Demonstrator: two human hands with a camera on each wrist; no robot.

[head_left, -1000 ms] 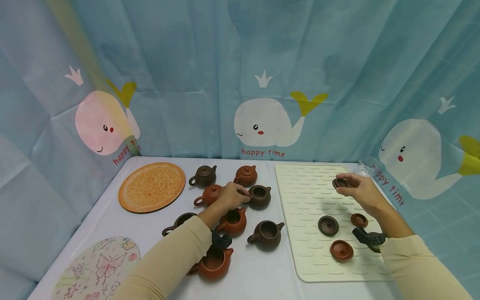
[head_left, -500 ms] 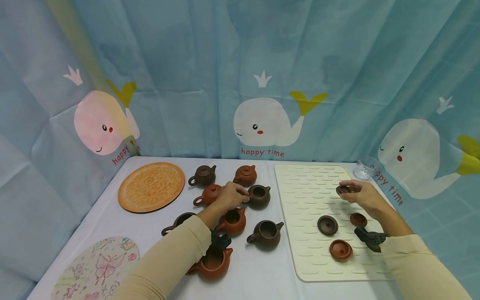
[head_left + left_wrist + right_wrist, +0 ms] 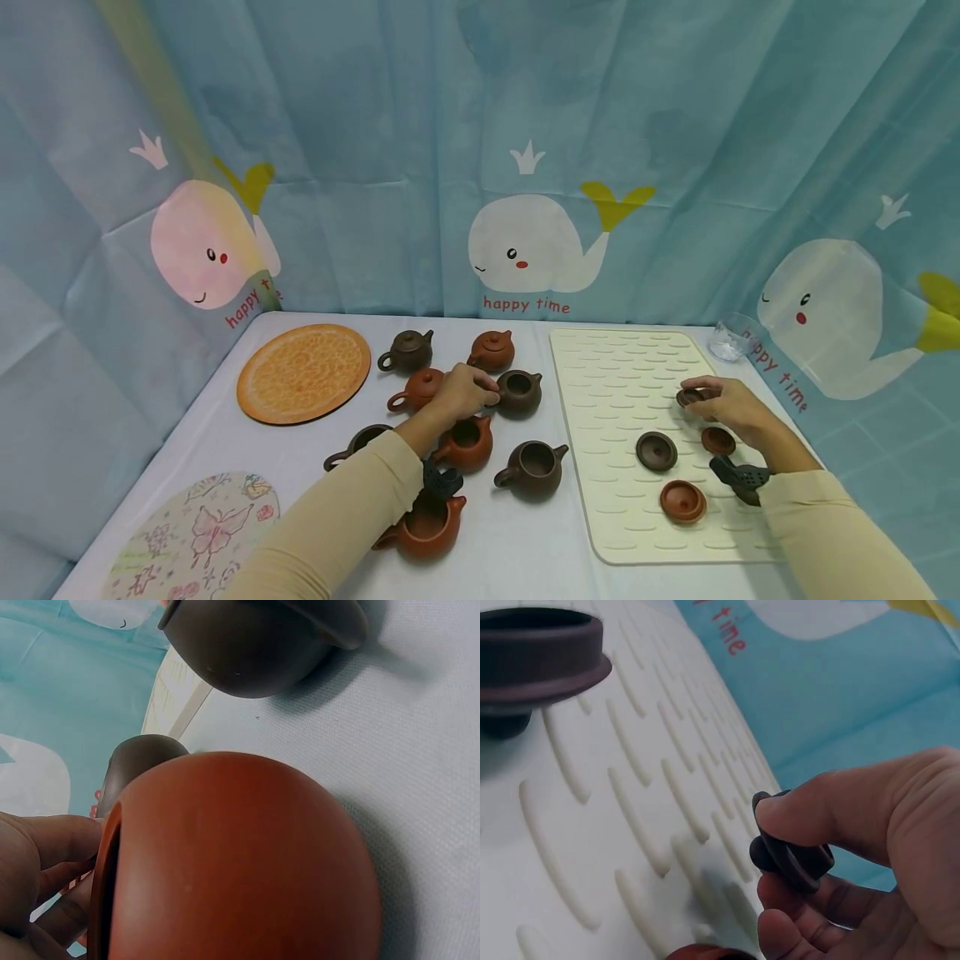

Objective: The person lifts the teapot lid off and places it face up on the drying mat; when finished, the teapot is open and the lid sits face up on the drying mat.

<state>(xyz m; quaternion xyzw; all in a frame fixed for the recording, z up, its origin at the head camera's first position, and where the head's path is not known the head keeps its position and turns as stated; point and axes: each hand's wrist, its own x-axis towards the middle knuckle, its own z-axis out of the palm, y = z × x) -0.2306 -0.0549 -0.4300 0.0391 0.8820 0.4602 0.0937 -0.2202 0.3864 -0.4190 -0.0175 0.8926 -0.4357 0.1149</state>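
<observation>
With my left hand [image 3: 461, 396] I pinch the handle side of a lidless dark brown teapot [image 3: 525, 403]; the handle itself is hidden by the fingers. A lidless reddish teapot [image 3: 247, 862] fills much of the left wrist view, just in front of that hand. Over the cream mat [image 3: 600, 533], my right hand [image 3: 733, 408] pinches a small dark brown teapot lid [image 3: 799, 859] between thumb and fingers, tilted on its side with the round knob showing. Lying on the mat nearby are a larger dark lid [image 3: 656, 451] and two reddish lids, one small [image 3: 717, 441] and one larger [image 3: 683, 502].
Lidded teapots, one dark [image 3: 409, 352] and one reddish [image 3: 492, 351], stand at the back. A dark open teapot [image 3: 535, 468] stands left of the mat. A round orange mat [image 3: 303, 375] and a butterfly-patterned mat [image 3: 195, 533] lie left. A clear cup [image 3: 729, 340] stands back right.
My right hand has moved nearer and slightly right with the small dark lid, lower in the head view. The left hand stays at the dark teapot.
</observation>
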